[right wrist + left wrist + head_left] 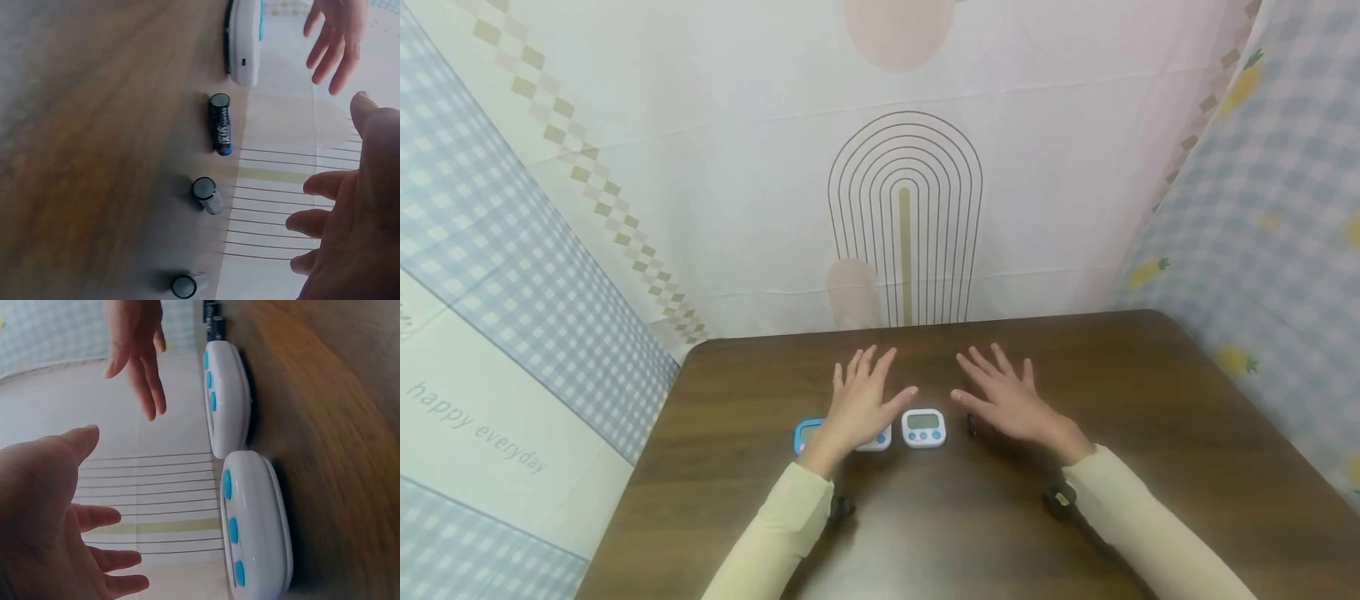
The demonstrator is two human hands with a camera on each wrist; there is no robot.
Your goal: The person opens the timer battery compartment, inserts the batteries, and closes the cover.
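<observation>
My left hand (856, 410) hovers with spread fingers above a blue-framed digital timer (808, 431) and a white digital timer (881, 441), hiding part of each. Another white timer (924, 428), with a grey screen and three blue buttons, lies between the hands. Its side shows in the left wrist view, beside the nearer white timer (259, 525). My right hand (1011, 404) is held over the table with fingers apart, touching nothing. Beneath it is a dark battery (972, 425). In the right wrist view, this battery (220, 124) lies near two more batteries (205, 190).
The brown wooden table (940, 533) reaches back to a pale patterned cloth (760, 208). Checked cloths hang at the left (490, 167) and the right (1285, 250). A dark wrist device (1060, 497) sits by the right sleeve.
</observation>
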